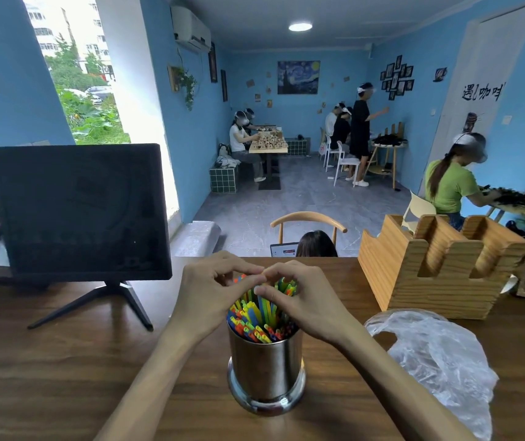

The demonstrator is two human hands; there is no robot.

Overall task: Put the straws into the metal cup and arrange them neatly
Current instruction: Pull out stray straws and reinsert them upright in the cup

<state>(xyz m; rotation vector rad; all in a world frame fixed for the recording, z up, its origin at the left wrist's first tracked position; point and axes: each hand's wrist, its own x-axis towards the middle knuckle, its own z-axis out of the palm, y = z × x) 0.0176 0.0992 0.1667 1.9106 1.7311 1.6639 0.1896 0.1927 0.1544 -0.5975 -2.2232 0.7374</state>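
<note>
metal cup [266,370] sits upright on the wooden surface [63,377], pretty much dead centre and close to the near edge. it's packed w/ colored straws [256,319], green, yellow, blue, orange, red, all standing in the cup w/ their tops sticking up above the rim. the back ones reach higher than the front ones, so the bunch isn't level.

both hands are up over the straw tops. left hand [210,294] comes in from the left side, fingers curled around the taller straws at the back, thumb and index tips meeting near the top of the bunch. right hand [302,300] mirrors it from the right, fingers curled too and pinching the straw tops, index fingertip pressed against a green/yellow one. the two hands nearly touch each other above the cup. neither hand touches the cup itself afaict.

other stuff: crumpled clear plastic bag [436,361] lying on the surface just right of the cup, wooden holder [439,265] w/ slots behind the bag, and a dark monitor [76,211] on a stand at the back left. ppl sitting at tables further back in the blue room.
</note>
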